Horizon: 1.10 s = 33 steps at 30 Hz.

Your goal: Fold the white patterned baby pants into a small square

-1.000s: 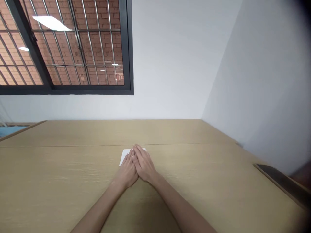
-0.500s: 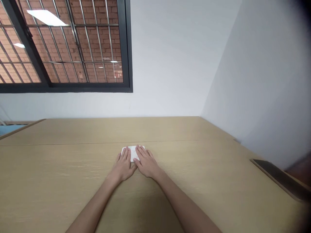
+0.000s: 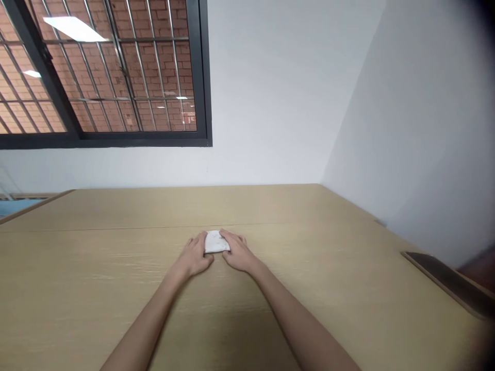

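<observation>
A small folded white paper or cloth [image 3: 215, 242] lies on the light wooden table [image 3: 116, 278], near its middle. My left hand [image 3: 196, 255] grips its left edge, fingers curled over the far side. My right hand [image 3: 237, 252] grips its right edge in the same way. Both forearms reach in from the bottom of the view. The white piece shows between the two hands; its lower part is partly covered by the thumbs.
A seam runs across the table just beyond the hands. White walls meet at a corner behind the table [image 3: 320, 180]. A black-framed window [image 3: 116, 72] with a grille is at upper left. A dark slot or tray [image 3: 444, 281] sits at the table's right edge.
Both hands lay flat and pressed together on the white piece; they slid apart, and now grip it at its left and right edges with curled fingers. The piece looks smaller and thicker.
</observation>
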Tool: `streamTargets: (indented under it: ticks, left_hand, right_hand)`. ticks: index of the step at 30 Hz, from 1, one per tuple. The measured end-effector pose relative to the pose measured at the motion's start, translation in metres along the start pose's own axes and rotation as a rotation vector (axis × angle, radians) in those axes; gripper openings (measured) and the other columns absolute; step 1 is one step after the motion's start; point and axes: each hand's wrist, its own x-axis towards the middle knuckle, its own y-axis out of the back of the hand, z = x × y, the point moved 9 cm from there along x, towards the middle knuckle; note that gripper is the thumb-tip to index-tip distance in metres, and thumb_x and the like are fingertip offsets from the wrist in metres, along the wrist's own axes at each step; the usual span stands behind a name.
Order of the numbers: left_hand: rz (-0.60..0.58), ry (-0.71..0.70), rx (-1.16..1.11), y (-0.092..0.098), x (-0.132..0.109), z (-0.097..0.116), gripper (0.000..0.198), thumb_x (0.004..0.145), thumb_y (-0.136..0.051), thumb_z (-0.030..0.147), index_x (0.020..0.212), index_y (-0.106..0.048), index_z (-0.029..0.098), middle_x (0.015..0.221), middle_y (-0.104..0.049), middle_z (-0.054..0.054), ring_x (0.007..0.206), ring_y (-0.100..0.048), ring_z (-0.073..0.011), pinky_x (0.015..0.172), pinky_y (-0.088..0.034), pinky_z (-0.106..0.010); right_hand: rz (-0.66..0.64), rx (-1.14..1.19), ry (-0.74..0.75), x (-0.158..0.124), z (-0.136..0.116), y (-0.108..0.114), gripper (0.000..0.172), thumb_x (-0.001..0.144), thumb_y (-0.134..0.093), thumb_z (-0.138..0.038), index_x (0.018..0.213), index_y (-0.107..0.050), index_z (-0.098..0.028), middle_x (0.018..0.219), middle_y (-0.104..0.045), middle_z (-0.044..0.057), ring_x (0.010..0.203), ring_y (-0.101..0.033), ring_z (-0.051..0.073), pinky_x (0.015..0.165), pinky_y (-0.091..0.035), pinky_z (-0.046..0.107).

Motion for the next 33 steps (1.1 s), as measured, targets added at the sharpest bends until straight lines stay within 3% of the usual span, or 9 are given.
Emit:
streamTargets:
  ticks: [5, 9, 13, 18, 23, 26, 28, 31, 33]
  left_hand:
    - [0.149, -0.072, -0.111, 0.012, -0.001, -0.010, 0.045, 0.083, -0.044, 0.014, 0.128, -0.052, 0.016, 0.134, -0.059, -0.014, 0.127, -0.053, -0.0250, 0.112, -0.039, -0.042]
    - [0.270, -0.044, -0.220, 0.029, -0.004, -0.011, 0.026, 0.092, -0.041, 0.025, 0.109, -0.061, 0.020, 0.120, -0.065, -0.010, 0.119, -0.057, -0.0255, 0.108, -0.042, -0.043]
    - [0.363, 0.100, -0.364, 0.039, -0.008, -0.013, 0.034, 0.095, -0.046, 0.042, 0.119, -0.054, 0.019, 0.105, -0.069, -0.008, 0.096, -0.067, -0.0220, 0.087, -0.054, -0.036]
    - [0.368, 0.251, -0.428, 0.027, -0.010, -0.016, 0.039, 0.095, -0.048, 0.038, 0.128, -0.041, 0.017, 0.099, -0.072, -0.008, 0.083, -0.070, -0.0198, 0.072, -0.053, -0.030]
    - [0.323, 0.301, -0.311, 0.013, -0.009, -0.019, 0.031, 0.094, -0.048, 0.032, 0.121, -0.047, 0.018, 0.100, -0.072, -0.010, 0.088, -0.069, -0.0240, 0.074, -0.050, -0.033]
    - [0.324, 0.294, -0.214, 0.010, -0.008, -0.018, 0.031, 0.093, -0.048, 0.030, 0.121, -0.051, 0.016, 0.105, -0.071, -0.013, 0.098, -0.067, -0.0271, 0.084, -0.049, -0.037]
    - [0.349, 0.301, -0.146, 0.012, -0.010, -0.016, 0.032, 0.093, -0.047, 0.031, 0.118, -0.056, 0.014, 0.110, -0.068, -0.017, 0.106, -0.063, -0.0320, 0.091, -0.047, -0.044]
    - [0.418, 0.315, -0.025, 0.017, -0.013, -0.012, 0.038, 0.095, -0.041, 0.034, 0.116, -0.062, 0.011, 0.124, -0.061, -0.024, 0.114, -0.057, -0.0387, 0.095, -0.045, -0.053]
    - [0.441, 0.223, 0.043, 0.013, -0.012, 0.000, 0.044, 0.097, -0.037, 0.035, 0.128, -0.059, 0.013, 0.139, -0.053, -0.022, 0.124, -0.053, -0.0377, 0.099, -0.046, -0.053]
  right_hand:
    - [0.151, 0.092, 0.082, 0.001, 0.007, 0.007, 0.058, 0.080, -0.046, -0.009, 0.137, -0.052, -0.016, 0.140, -0.058, 0.013, 0.131, -0.051, 0.024, 0.113, -0.035, 0.044]
    - [0.235, 0.313, -0.001, 0.002, 0.014, 0.016, 0.037, 0.091, -0.051, -0.024, 0.128, -0.054, -0.019, 0.123, -0.067, 0.010, 0.112, -0.062, 0.022, 0.100, -0.048, 0.039]
    - [0.289, 0.564, -0.149, 0.008, 0.026, 0.020, 0.041, 0.097, -0.044, -0.040, 0.132, -0.040, -0.019, 0.119, -0.066, 0.012, 0.104, -0.066, 0.021, 0.087, -0.054, 0.034]
    - [0.273, 0.403, -0.395, 0.032, 0.053, 0.021, 0.049, 0.093, -0.050, -0.036, 0.135, -0.036, -0.017, 0.106, -0.068, 0.009, 0.092, -0.069, 0.020, 0.083, -0.054, 0.033]
    - [0.238, 0.282, -0.478, 0.075, 0.075, 0.018, 0.039, 0.080, -0.066, -0.030, 0.114, -0.055, -0.015, 0.102, -0.069, 0.011, 0.090, -0.068, 0.024, 0.079, -0.053, 0.035]
    - [0.238, 0.202, -0.476, 0.100, 0.079, 0.018, 0.034, 0.076, -0.069, -0.030, 0.105, -0.060, -0.015, 0.102, -0.070, 0.014, 0.094, -0.068, 0.028, 0.083, -0.053, 0.041]
    - [0.264, 0.154, -0.426, 0.111, 0.073, 0.021, 0.035, 0.079, -0.065, -0.028, 0.111, -0.061, -0.014, 0.111, -0.069, 0.016, 0.103, -0.066, 0.029, 0.091, -0.052, 0.044]
    - [0.306, 0.095, -0.296, 0.114, 0.048, 0.028, 0.043, 0.089, -0.052, -0.026, 0.129, -0.055, -0.013, 0.134, -0.058, 0.020, 0.126, -0.056, 0.028, 0.107, -0.044, 0.045]
    - [0.252, 0.065, -0.140, 0.108, 0.017, 0.029, 0.047, 0.095, -0.046, -0.030, 0.140, -0.050, -0.015, 0.149, -0.048, 0.017, 0.140, -0.044, 0.024, 0.116, -0.036, 0.043]
